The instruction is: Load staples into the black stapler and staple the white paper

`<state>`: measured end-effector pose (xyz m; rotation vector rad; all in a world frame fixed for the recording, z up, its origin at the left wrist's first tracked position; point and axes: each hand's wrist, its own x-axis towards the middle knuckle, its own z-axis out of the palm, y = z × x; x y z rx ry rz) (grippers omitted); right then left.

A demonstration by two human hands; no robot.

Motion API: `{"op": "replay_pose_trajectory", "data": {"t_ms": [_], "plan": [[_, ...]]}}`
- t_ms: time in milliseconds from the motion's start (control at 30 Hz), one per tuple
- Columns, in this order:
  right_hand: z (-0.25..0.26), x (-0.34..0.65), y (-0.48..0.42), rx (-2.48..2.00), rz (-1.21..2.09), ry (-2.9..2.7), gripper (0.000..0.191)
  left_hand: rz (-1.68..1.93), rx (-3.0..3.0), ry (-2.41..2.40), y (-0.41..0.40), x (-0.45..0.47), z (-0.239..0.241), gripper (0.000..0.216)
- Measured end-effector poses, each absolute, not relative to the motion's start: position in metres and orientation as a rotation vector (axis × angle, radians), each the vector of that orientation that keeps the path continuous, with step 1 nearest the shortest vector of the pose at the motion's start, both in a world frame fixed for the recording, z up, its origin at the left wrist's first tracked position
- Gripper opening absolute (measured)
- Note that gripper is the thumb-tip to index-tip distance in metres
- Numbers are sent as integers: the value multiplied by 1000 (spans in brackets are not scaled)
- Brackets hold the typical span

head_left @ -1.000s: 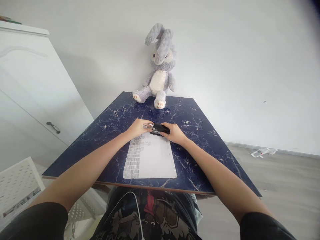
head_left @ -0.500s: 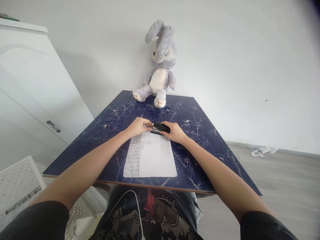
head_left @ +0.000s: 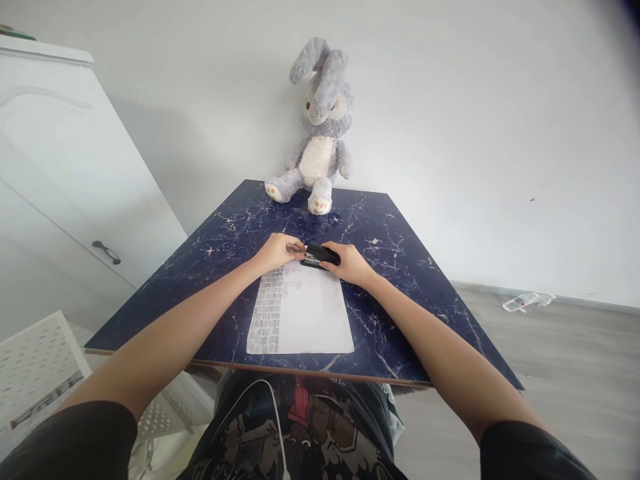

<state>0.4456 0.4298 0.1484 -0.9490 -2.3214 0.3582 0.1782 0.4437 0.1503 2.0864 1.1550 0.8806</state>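
Observation:
A black stapler (head_left: 321, 254) lies over the far end of a sheet of paper (head_left: 315, 317), its jaw parted and some metal showing inside. My right hand (head_left: 353, 264) grips the stapler's right end, thumb on the near side. Against its left end, my left hand (head_left: 277, 252) pinches a small thin metallic strip between thumb and fingers; most of that strip is hidden, and its exact kind is unclear. Grey brick-like drawing covers the paper's left side, with small print near the top.
The paper rests on a dark blue marbled table (head_left: 215, 247). A grey plush rabbit (head_left: 318, 160) sits at its far edge against the wall. White cabinet (head_left: 75, 167) at left, a white perforated chair (head_left: 40, 373) at lower left, clear plastic packaging (head_left: 523, 302) on the floor at right.
The left fingers have shifted very slightly and cover more of the metallic strip. The right hand, stapler and paper look the same.

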Motion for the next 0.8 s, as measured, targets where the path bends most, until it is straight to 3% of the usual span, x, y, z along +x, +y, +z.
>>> {"op": "replay_pose_trajectory", "data": {"t_ms": [800], "plan": [[149, 446, 429, -957, 366, -2328, 32, 796, 2067, 1188, 445, 176, 155, 28]]}}
